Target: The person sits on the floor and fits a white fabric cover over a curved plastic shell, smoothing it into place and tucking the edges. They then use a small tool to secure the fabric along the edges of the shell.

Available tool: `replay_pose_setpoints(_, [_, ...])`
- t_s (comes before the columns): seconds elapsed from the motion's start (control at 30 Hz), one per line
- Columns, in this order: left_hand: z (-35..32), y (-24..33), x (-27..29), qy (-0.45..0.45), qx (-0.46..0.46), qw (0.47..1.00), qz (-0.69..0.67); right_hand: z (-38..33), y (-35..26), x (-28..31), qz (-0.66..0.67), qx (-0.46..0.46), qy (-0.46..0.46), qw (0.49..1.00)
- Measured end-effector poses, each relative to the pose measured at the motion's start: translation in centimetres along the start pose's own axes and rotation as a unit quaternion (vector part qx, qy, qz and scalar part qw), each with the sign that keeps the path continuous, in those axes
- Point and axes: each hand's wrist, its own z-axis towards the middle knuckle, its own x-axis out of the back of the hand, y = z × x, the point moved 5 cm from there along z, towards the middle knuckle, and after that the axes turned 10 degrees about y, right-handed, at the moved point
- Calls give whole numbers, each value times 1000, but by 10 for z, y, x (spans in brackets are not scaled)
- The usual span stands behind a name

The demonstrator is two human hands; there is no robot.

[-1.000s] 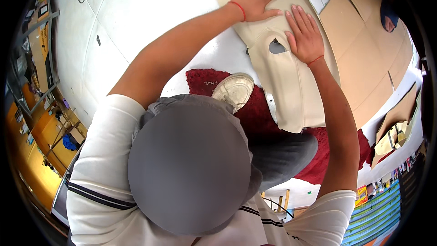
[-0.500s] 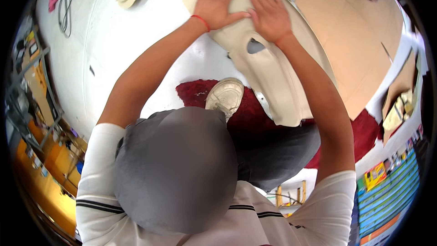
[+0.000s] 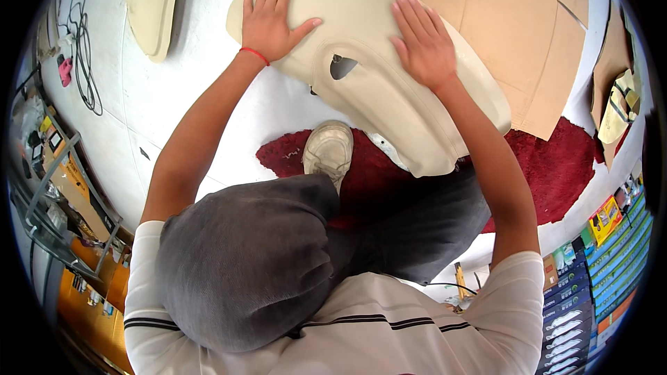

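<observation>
Beige moulded trim panel [image 3: 399, 101] lies between 11 and 3 o'clock, its middle near 1 o'clock and its narrow end toward the person. Nearest, at about 7:30, rises a bent knee [image 3: 243, 257] in grey trousers; the other leg [image 3: 431, 226] is folded at 4 o'clock. Close to the dial's centre is a pale lace-up shoe [image 3: 328, 149], above a dark red shaggy rug [image 3: 556, 177] that stretches out to 3 o'clock, partly under the panel. Toward 12 o'clock, a teardrop-shaped cut-out [image 3: 342, 67] pierces the panel. At 1 o'clock the right hand [image 3: 425, 48] lies palm down on it, fingers extended; at 11 o'clock the left hand [image 3: 272, 26], below a red wristband [image 3: 256, 55], is spread flat, thumb out. Neither grips anything. Farther off are flattened cardboard [image 3: 500, 21] at 1:30, another beige panel [image 3: 151, 10] at 10 o'clock and, beyond that, black cable [image 3: 85, 73].
</observation>
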Motion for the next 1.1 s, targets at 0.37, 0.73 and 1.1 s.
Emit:
replay_pose_setpoints(0.37, [35,52,-30,9,-90,994,-67,26,-31,-31,3,-11,5,1000])
replay_pose_setpoints(0.73, [12,69,-28,-47,-192,970,-138,-96,-3,23,-60,21,-142,988])
replay_pose_setpoints(1.1, [-11,3,2,19,56,998,-32,-66,-14,7,-13,6,-103,995])
